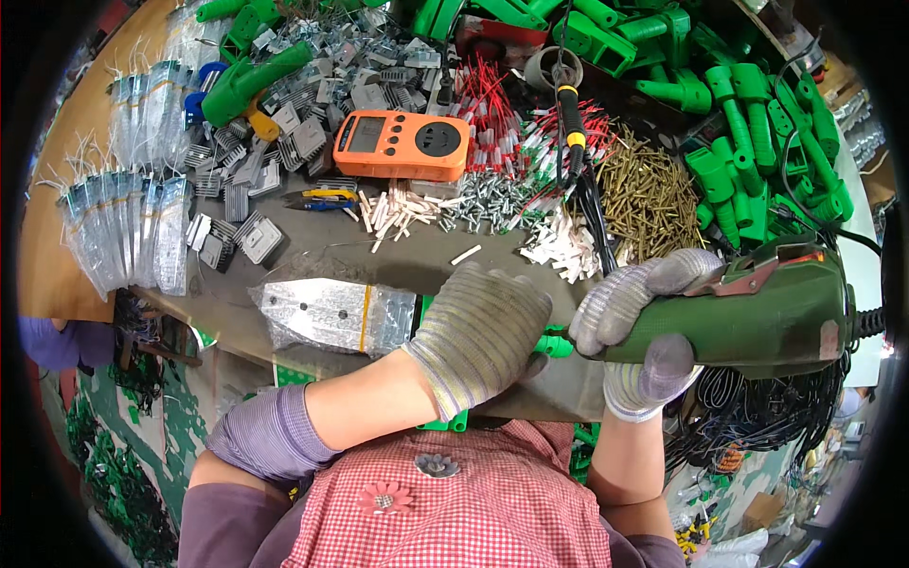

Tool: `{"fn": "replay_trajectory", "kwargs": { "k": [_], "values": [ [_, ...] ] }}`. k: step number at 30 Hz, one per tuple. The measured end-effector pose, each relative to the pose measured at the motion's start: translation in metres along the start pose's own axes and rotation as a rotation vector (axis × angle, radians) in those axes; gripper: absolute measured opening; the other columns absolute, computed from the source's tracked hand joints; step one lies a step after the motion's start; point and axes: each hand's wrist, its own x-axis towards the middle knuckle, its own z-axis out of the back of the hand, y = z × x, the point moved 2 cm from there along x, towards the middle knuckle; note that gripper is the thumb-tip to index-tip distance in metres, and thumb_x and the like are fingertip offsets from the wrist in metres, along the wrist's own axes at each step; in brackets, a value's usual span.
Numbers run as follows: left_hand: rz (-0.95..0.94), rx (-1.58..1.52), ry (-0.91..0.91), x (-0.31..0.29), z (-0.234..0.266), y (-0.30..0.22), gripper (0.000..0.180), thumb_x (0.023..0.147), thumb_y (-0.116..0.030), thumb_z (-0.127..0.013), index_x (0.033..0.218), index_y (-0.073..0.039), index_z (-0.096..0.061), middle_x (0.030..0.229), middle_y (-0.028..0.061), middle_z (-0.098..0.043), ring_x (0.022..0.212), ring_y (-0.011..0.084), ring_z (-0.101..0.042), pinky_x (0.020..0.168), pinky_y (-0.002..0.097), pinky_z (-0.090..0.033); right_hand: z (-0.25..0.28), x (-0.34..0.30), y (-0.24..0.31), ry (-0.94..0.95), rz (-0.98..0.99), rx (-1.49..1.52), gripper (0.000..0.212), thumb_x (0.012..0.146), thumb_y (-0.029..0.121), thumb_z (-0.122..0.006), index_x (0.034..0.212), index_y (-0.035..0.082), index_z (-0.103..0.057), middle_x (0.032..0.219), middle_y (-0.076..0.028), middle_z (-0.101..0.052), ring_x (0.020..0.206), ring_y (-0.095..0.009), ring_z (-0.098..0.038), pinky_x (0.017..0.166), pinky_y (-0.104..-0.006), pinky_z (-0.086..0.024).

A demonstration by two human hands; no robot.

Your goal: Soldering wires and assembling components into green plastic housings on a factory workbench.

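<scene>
Left hand [481,336] curled over green part [556,344] — right hand [625,298] wraps power tool [757,327].

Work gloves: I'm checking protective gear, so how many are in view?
2: one covers the left hand, the other covers the right hand, which holds a dark-green electric screwdriver.

Both arms come in from below, both hands gloved in striped grey knit. Left forearm [372,407] slants up and rightward across the front of the torso, elbow bent; purple striped sleeve [275,438] around the elbow end, bare skin from there to the glove. Left hand [476,331]: back up, fingers curled under, fingertips mostly hidden, grip closed. Right forearm [632,459] bare, rises steeply. Right hand [617,305]: grip closed, fingers bent, one digit [668,354] apart, nearer the body. Hands close together, not touching.
</scene>
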Motion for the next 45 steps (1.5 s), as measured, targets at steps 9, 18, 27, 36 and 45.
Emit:
{"fn": "replay_trajectory", "kwargs": {
  "k": [9, 18, 27, 36, 45],
  "values": [
    [-0.039, 0.042, -0.052, -0.001, -0.001, 0.000, 0.040, 0.076, -0.046, -0.072, 0.090, -0.008, -0.069, 0.086, 0.0104, -0.066, 0.087, 0.0284, -0.066, 0.079, 0.0425, -0.048, 0.001, -0.003, -0.009, 0.025, -0.072, 0.089, 0.072, 0.081, 0.044, -0.081, 0.124, -0.001, -0.045, 0.062, -0.009, -0.055, 0.048, -0.021, -0.053, 0.044, -0.0353, -0.048],
    [0.023, 0.052, 0.118, 0.003, 0.001, 0.006, 0.034, 0.077, -0.043, -0.072, 0.089, -0.011, -0.071, 0.090, 0.0098, -0.066, 0.089, 0.0277, -0.065, 0.080, 0.0428, -0.047, 0.006, 0.006, 0.001, 0.113, -0.018, 0.119, 0.081, 0.077, 0.047, -0.083, 0.128, -0.001, -0.042, 0.062, -0.008, -0.056, 0.047, -0.021, -0.054, 0.043, -0.0347, -0.049],
    [-0.027, 0.052, 0.060, 0.000, -0.003, -0.001, 0.030, 0.075, -0.040, -0.073, 0.087, -0.012, -0.071, 0.088, 0.0094, -0.065, 0.090, 0.0279, -0.065, 0.078, 0.0427, -0.049, 0.020, -0.010, -0.003, 0.249, -0.005, 0.084, 0.064, 0.084, 0.039, -0.080, 0.119, -0.001, -0.045, 0.066, -0.014, -0.062, 0.050, -0.025, -0.061, 0.045, -0.0388, -0.053],
    [0.004, 0.019, -0.042, 0.005, 0.000, -0.002, 0.022, 0.071, -0.032, -0.077, 0.076, -0.011, -0.074, 0.079, 0.0107, -0.070, 0.077, 0.0301, -0.071, 0.068, 0.0422, -0.055, 0.018, -0.036, 0.009, 0.019, 0.143, -0.244, 0.062, 0.083, 0.027, -0.077, 0.125, -0.006, -0.046, 0.073, -0.016, -0.063, 0.059, -0.025, -0.062, 0.056, -0.0381, -0.055],
    [0.057, -0.027, -0.135, 0.031, -0.005, -0.006, 0.028, 0.075, -0.034, -0.074, 0.081, -0.006, -0.075, 0.080, 0.0129, -0.071, 0.079, 0.0294, -0.071, 0.068, 0.0419, -0.054, -0.018, -0.006, 0.050, 0.808, 0.229, 0.055, 0.081, 0.082, 0.027, -0.080, 0.143, 0.000, -0.033, 0.067, -0.011, -0.064, 0.051, -0.027, -0.063, 0.052, -0.0426, -0.056]
  ]
}}
